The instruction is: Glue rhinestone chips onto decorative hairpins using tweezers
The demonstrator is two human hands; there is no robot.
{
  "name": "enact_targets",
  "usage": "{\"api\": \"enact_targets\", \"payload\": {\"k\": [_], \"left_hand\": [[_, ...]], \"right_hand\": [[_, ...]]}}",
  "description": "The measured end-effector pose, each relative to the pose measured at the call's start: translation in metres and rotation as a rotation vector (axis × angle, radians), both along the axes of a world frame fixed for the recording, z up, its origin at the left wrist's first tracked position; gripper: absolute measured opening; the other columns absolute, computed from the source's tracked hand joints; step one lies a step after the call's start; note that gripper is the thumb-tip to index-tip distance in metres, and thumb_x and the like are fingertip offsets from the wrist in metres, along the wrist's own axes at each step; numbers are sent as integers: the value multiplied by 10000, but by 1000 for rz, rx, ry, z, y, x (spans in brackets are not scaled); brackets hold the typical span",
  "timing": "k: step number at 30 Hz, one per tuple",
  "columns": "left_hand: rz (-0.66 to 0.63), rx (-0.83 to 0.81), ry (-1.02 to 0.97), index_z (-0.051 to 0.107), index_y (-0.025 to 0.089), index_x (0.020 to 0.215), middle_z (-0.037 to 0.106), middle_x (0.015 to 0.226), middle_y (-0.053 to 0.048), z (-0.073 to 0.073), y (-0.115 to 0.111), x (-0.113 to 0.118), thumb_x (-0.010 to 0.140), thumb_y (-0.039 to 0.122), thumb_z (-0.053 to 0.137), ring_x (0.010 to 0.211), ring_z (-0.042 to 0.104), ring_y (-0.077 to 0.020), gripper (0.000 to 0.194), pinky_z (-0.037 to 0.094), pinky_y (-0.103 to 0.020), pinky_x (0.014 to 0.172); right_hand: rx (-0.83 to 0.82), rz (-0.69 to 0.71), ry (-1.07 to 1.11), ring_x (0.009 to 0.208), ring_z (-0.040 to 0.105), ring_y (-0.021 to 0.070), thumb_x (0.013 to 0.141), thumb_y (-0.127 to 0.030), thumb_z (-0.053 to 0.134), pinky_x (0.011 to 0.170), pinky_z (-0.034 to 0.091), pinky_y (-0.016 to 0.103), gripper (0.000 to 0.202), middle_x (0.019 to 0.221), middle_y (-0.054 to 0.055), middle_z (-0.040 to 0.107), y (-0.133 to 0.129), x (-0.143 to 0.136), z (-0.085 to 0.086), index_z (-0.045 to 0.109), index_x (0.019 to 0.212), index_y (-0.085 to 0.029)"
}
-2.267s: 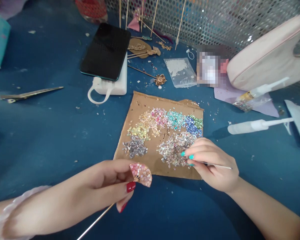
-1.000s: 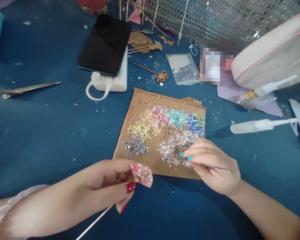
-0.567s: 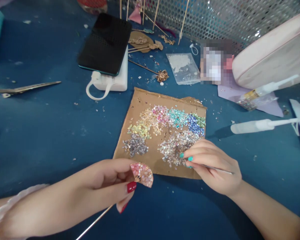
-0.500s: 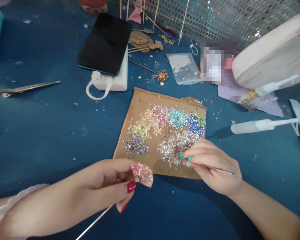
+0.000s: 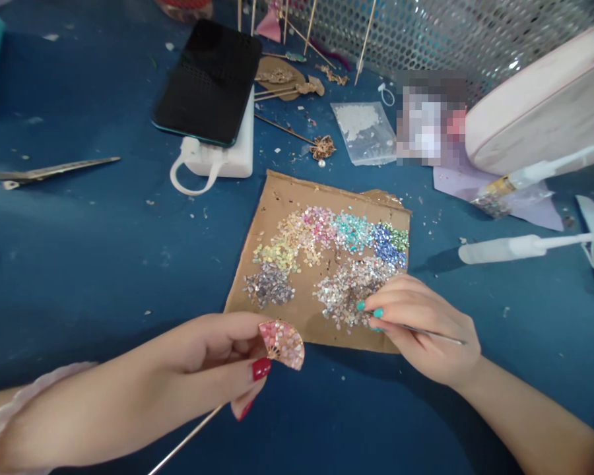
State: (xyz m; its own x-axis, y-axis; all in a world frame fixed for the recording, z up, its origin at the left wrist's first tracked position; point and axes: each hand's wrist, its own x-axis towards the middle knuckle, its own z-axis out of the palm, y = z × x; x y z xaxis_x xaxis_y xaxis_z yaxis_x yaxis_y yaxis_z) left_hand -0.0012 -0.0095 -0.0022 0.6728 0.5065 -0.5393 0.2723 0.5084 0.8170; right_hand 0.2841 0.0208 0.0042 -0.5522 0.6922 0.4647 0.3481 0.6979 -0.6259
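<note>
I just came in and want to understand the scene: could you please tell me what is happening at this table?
A person's left hand holds a small pink fan covered in shiny pieces. The right hand grips a thin tool at a silvery pile of chips. This pile lies on a cardboard sheet, alongside chips in other colours. A phone rests beyond the sheet.
</note>
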Motion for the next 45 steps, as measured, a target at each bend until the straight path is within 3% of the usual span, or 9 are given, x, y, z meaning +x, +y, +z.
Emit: {"api": "enact_targets", "payload": {"k": [21, 27, 33, 40, 45], "left_hand": [[24, -25, 22, 549, 439, 1170, 624, 680, 87, -3, -3, -2, 867, 319, 518, 585, 539, -109, 328, 440, -177, 579], [16, -2, 4, 621, 426, 1022, 597, 635, 94, 1, 2, 3, 849, 349, 542, 572, 531, -102, 205, 438, -163, 576], [10, -5, 25, 619, 417, 1005, 587, 641, 98, 3, 1, 3, 859, 353, 506, 560, 518, -98, 196, 441, -163, 588], [-17, 24, 8, 596, 491, 987, 577, 638, 80, -6, 1, 2, 840, 456, 516, 607, 532, -138, 170, 460, -206, 576], [-26, 23, -1, 585, 511, 992, 570, 630, 76, -9, -1, -1, 860, 414, 501, 559, 516, -146, 183, 460, -227, 555]], "right_hand": [[-2, 15, 0, 713, 638, 152, 754, -33, 624, 653, 533, 346, 210, 766, 57, 687, 0, 0, -1, 588, 904, -175], [8, 17, -5, 724, 629, 151, 742, -15, 635, 662, 533, 352, 202, 769, 72, 684, 0, 0, -1, 585, 885, -150], [-2, 14, -18, 721, 625, 143, 770, -33, 613, 676, 536, 348, 142, 756, 76, 682, -1, 0, 1, 596, 862, -140], [-4, 10, -11, 726, 624, 140, 767, -31, 618, 685, 538, 346, 147, 760, 73, 683, -1, 0, 0, 597, 864, -139], [-11, 19, -6, 724, 619, 143, 762, -16, 616, 672, 536, 345, 129, 752, 89, 680, -1, 0, 0, 600, 840, -117]]}}
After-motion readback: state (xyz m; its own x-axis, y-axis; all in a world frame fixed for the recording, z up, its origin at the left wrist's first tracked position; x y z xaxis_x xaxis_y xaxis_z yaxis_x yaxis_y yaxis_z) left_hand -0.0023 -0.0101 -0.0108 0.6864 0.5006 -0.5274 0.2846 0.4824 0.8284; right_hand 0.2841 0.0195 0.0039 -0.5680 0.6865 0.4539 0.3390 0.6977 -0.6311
